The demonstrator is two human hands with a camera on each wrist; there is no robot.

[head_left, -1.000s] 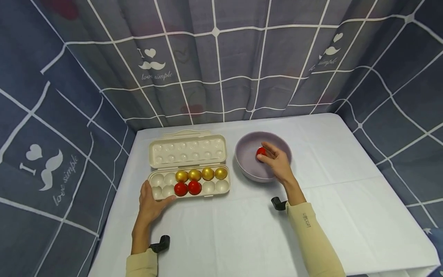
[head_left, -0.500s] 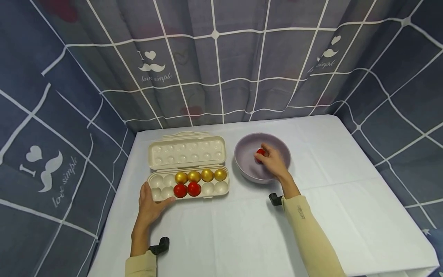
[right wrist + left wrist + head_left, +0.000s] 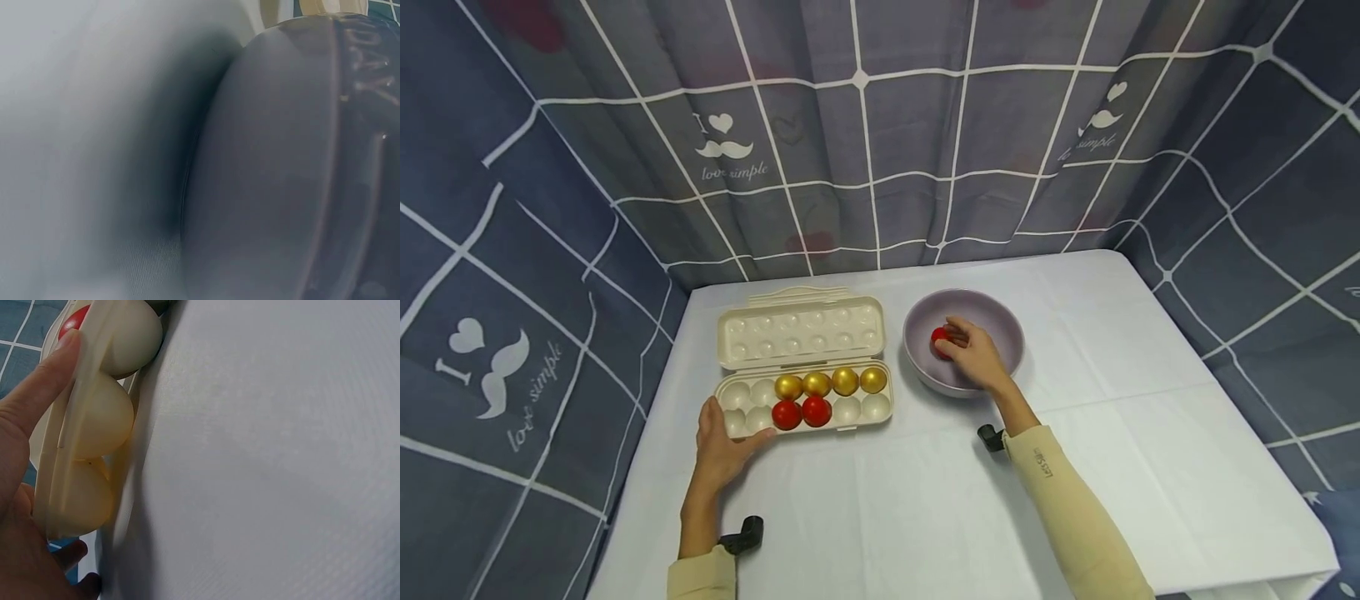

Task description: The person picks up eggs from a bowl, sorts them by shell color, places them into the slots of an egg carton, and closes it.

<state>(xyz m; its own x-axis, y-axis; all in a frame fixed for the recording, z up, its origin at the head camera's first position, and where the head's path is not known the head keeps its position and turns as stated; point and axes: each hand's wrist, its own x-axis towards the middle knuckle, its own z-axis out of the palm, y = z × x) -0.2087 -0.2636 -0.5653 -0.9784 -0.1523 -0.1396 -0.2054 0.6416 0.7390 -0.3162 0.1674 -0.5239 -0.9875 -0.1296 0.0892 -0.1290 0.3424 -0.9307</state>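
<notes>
The partly filled carton is seen left of centre, the bowl right of centre. Picking-out appears the step in hand; a lift clear of the bowl seems called for. The carton's left end is gripped by the left hand; inside the bowl, a red egg is pinched by the right hand.

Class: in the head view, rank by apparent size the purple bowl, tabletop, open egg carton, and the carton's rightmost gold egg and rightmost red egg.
Tabletop
Open egg carton
Purple bowl
Rightmost gold egg and rightmost red egg: smallest, too alike to rank
</notes>
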